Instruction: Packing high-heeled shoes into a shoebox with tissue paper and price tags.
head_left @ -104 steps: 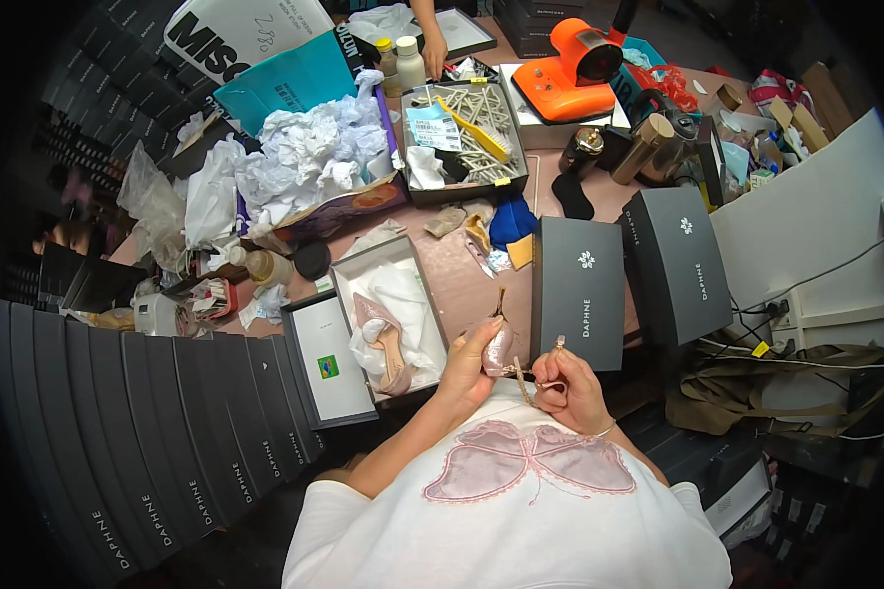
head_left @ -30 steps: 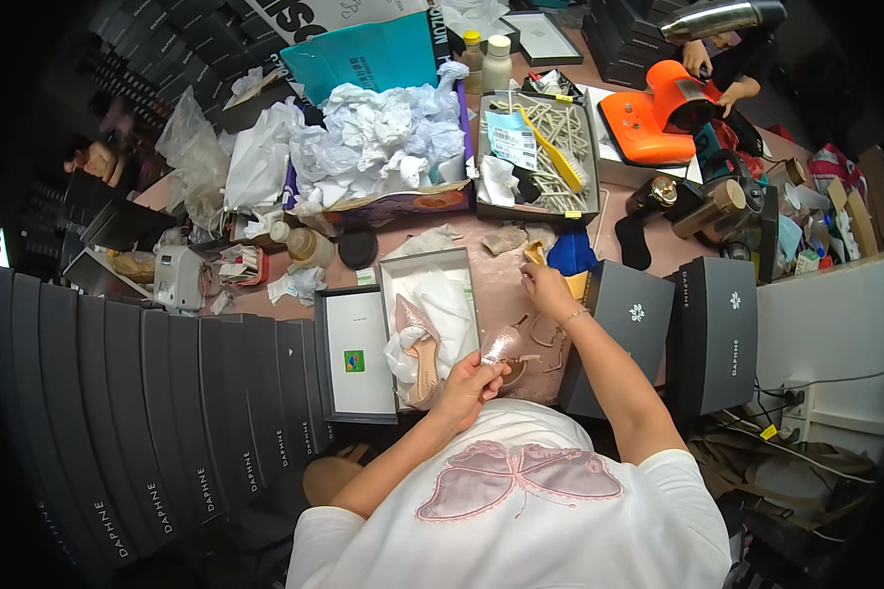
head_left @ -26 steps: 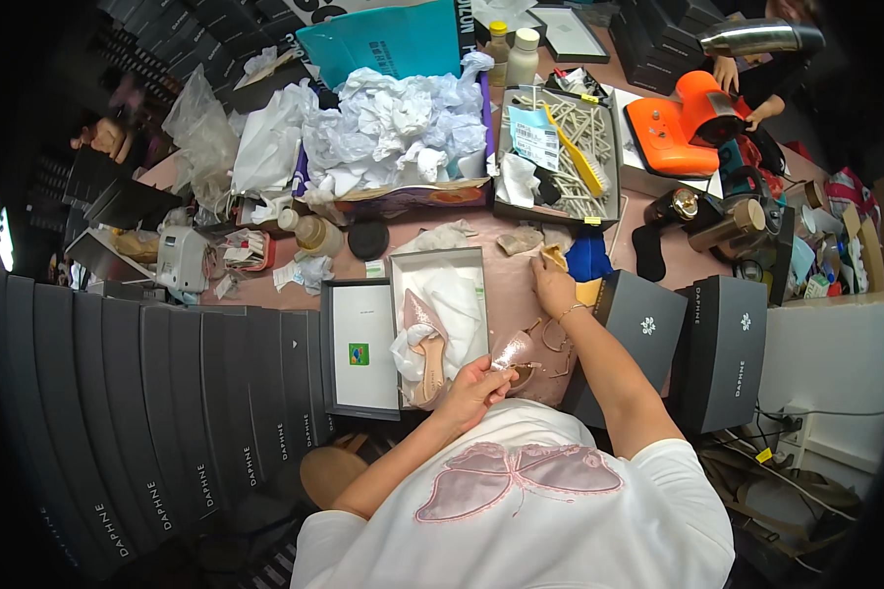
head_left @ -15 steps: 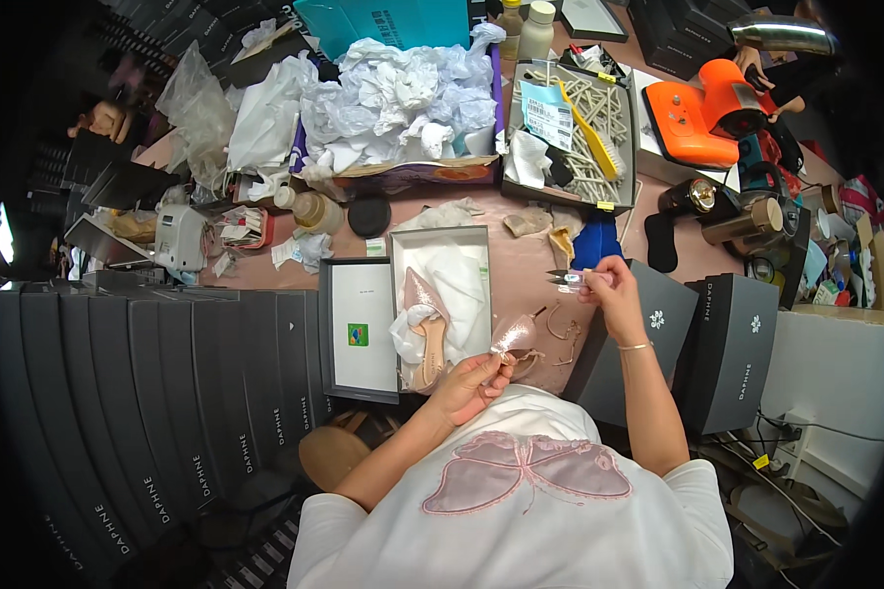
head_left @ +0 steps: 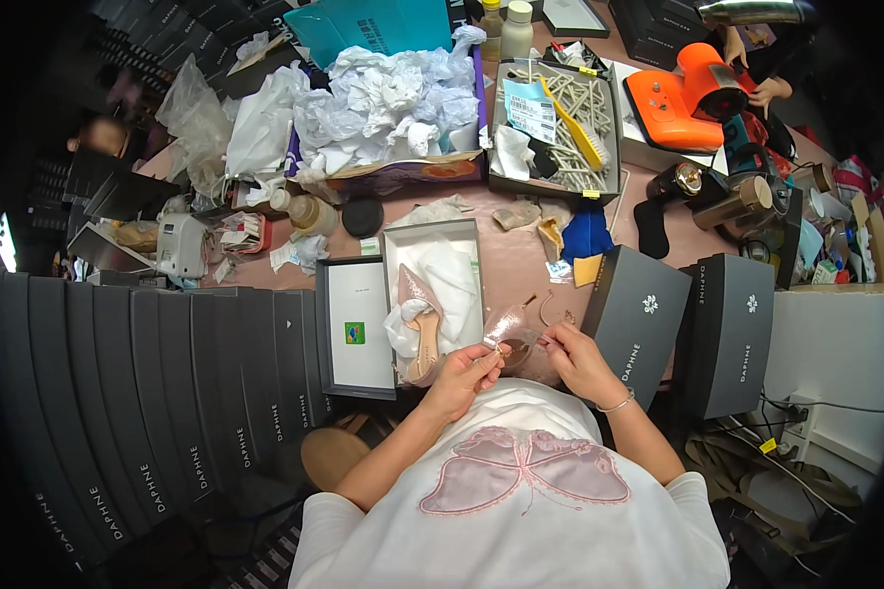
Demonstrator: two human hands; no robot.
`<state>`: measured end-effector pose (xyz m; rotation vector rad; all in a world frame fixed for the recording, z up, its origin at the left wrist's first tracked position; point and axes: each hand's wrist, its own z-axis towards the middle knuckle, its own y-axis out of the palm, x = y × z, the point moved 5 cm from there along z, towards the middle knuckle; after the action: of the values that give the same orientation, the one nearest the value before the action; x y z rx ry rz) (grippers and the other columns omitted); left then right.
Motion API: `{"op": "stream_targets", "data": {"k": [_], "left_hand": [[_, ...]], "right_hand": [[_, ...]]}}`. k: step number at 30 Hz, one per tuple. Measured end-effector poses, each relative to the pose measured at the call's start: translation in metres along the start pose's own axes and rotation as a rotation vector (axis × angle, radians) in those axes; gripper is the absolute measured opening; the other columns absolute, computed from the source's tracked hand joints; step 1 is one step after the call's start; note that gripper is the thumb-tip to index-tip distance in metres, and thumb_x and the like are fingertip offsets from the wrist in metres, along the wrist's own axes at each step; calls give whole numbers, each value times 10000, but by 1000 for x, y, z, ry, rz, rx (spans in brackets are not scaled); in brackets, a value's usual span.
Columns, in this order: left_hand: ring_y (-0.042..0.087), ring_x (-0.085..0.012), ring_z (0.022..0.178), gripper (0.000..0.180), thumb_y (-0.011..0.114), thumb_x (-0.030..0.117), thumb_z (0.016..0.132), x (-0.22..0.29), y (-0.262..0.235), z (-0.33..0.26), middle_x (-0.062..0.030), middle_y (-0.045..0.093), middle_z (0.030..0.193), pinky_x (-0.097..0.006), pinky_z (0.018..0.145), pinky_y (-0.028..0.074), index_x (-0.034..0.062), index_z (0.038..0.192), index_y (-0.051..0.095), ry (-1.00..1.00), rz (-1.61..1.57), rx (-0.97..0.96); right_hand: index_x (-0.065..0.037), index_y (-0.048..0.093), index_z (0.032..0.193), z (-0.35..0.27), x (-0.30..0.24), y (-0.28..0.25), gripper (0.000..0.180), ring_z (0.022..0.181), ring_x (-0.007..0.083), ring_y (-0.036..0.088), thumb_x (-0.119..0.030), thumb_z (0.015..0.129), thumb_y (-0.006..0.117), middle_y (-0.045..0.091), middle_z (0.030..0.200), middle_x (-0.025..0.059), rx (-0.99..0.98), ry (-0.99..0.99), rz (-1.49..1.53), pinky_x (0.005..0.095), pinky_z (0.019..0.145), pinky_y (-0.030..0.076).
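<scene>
My left hand (head_left: pixel 468 376) is closed on a glittery pink pointed shoe (head_left: pixel 509 322), gripping its strap side just in front of my shirt. Right beside it, my right hand (head_left: pixel 578 362) is closed, fingertips at the shoe's strap. Of the thread snips it holds, only a dark slim tip seems to show; the rest is hidden by the fingers. The matching shoe (head_left: pixel 423 339) lies with white tissue (head_left: pixel 452 285) in an uncovered grey shoebox (head_left: pixel 478 257) to the left. Thin pink straps (head_left: pixel 550 310) lie on the table behind the held shoe.
Dark shoeboxes stand upright in a row (head_left: pixel 206 393) at left; two more (head_left: pixel 638 319) lean at right. Behind are a carton of crumpled paper (head_left: pixel 393 103), a tray of sticks with a yellow brush (head_left: pixel 572 123), and an orange device (head_left: pixel 673 108). Another person's hand (head_left: pixel 771 91) is far right.
My right hand has come down and left, bringing the thread snips from above the table to the held shoe's strap. My left hand keeps its hold and has shifted slightly left.
</scene>
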<state>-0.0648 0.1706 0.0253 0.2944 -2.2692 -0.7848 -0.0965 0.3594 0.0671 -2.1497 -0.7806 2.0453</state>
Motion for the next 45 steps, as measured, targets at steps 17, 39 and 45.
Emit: {"op": "stream_targets", "data": {"k": [17, 39, 45], "left_hand": [[462, -41, 642, 245, 526, 195, 971, 1, 3, -1, 17, 548, 786, -162, 549, 366, -14, 1070, 607, 6, 64, 21], [453, -30, 614, 217, 517, 238, 977, -2, 8, -2, 33, 545, 772, -158, 525, 344, 37, 989, 598, -50, 40, -34], [463, -28, 621, 217, 509, 232, 981, -3, 9, -3, 33, 547, 775, -154, 524, 350, 34, 993, 596, -44, 100, -42]], "right_hand": [[-84, 656, 1009, 14, -28, -1, 247, 688, 240, 609, -211, 801, 697, 565, 796, 63, -23, -308, -385, 343, 590, 483], [-97, 647, 889, 14, -12, 3, 216, 617, 213, 569, -209, 732, 744, 522, 721, 41, 36, -448, -372, 328, 547, 453], [-47, 643, 922, 12, 3, 10, 240, 628, 183, 565, -163, 746, 758, 552, 763, 67, -14, -284, -65, 280, 566, 450]]}}
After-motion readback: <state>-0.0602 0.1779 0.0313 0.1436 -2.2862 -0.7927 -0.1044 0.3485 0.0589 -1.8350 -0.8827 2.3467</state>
